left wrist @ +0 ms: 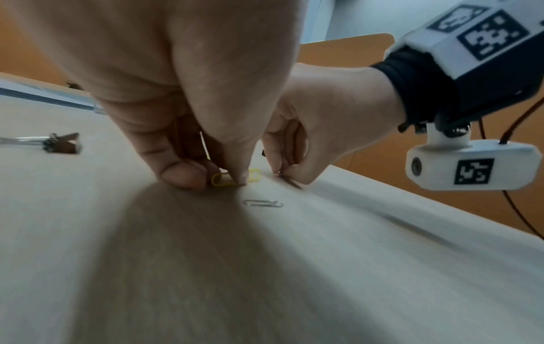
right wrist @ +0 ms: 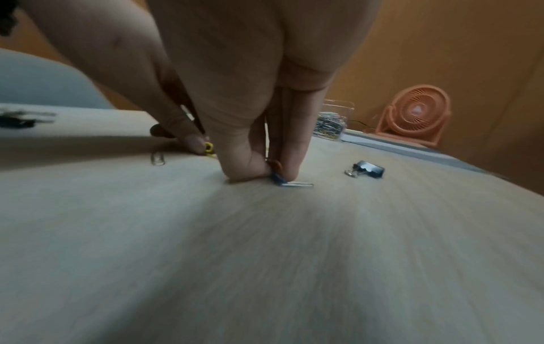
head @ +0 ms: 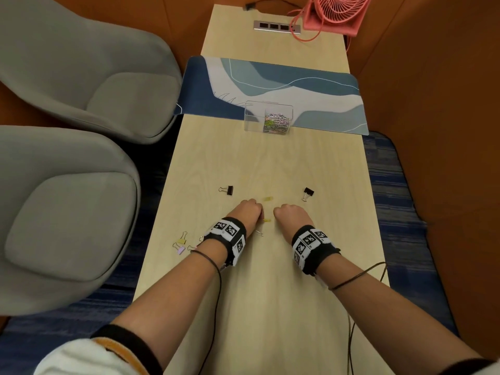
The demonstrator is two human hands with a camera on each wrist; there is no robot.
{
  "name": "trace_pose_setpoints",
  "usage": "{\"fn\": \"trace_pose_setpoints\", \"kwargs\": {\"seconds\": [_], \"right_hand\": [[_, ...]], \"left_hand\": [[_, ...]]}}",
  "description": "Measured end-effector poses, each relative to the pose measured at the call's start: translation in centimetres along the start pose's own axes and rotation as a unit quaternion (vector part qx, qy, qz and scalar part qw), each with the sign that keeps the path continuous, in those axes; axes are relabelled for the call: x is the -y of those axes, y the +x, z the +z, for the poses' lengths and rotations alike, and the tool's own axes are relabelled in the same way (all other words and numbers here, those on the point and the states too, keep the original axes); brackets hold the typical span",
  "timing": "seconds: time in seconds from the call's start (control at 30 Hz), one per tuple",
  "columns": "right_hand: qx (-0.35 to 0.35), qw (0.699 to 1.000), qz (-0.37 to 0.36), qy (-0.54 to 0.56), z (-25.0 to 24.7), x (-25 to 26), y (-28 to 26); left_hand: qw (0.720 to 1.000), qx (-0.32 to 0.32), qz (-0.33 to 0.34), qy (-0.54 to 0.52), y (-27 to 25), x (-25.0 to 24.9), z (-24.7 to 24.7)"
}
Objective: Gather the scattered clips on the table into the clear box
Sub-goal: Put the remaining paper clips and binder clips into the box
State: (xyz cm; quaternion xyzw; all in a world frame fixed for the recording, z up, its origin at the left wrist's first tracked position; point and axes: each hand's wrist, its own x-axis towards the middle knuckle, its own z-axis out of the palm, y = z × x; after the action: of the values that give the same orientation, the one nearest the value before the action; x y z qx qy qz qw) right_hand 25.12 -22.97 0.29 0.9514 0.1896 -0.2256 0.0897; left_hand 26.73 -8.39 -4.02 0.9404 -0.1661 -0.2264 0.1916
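My left hand (head: 254, 211) is curled on the table, and its thumb and a fingertip pinch a yellow paper clip (left wrist: 221, 182) that lies flat on the wood. A second yellow clip (left wrist: 255, 177) lies just beyond it. Close beside it, my right hand (head: 280, 212) pinches a small bunch of paper clips (right wrist: 279, 178), orange, blue and silver, with their tips on the table. A loose silver paper clip (left wrist: 263, 203) lies nearer me. The clear box (head: 269, 117), partly filled with coloured clips, stands further up the table at the mat's edge.
Two black binder clips (head: 227, 190) (head: 308, 193) lie just beyond my hands. A yellow binder clip (head: 180, 240) and a pink one (head: 180, 249) sit near the left table edge. The blue desk mat (head: 324, 85), a pink fan (head: 335, 12) and grey chairs (head: 81, 77) surround the area.
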Motion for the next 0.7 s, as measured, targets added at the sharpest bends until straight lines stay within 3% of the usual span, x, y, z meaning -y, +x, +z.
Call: {"fn": "trace_pose_setpoints", "kwargs": {"seconds": [0.07, 0.13, 0.27, 0.33, 0.4, 0.5, 0.63, 0.7], "right_hand": [[-0.027, 0.997, 0.018, 0.075, 0.3, -1.0, 0.3], [-0.061, 0.975, 0.055, 0.207, 0.7, -2.5, 0.5], [-0.092, 0.87, 0.158, 0.458, 1.1, -5.4, -0.2], [-0.1, 0.815, 0.196, 0.536, 1.2, -6.6, -0.8], [-0.099, 0.783, 0.213, 0.576, 1.3, -7.4, -1.4], [-0.08, 0.807, 0.198, 0.551, 1.3, -7.7, -2.1], [-0.046, 0.914, 0.087, 0.394, 1.5, -6.1, -2.5], [-0.044, 0.948, 0.05, 0.313, 1.6, -5.4, -2.2]], "left_hand": [[0.999, -0.016, 0.01, -0.043, -0.3, 0.3, -0.8], [0.991, -0.065, 0.004, -0.121, -0.9, 1.0, -1.6], [0.968, -0.119, 0.005, -0.22, -2.1, 3.3, -2.4], [0.973, -0.082, 0.029, -0.214, -2.8, 3.5, -2.2], [0.981, -0.043, 0.055, -0.183, -3.4, 3.2, -1.7], [0.989, -0.006, 0.083, -0.121, -3.5, 2.3, -0.7], [0.997, 0.015, 0.052, -0.054, -3.0, 1.0, -0.3], [0.999, 0.015, 0.032, -0.035, -2.6, 0.7, -0.4]]}}
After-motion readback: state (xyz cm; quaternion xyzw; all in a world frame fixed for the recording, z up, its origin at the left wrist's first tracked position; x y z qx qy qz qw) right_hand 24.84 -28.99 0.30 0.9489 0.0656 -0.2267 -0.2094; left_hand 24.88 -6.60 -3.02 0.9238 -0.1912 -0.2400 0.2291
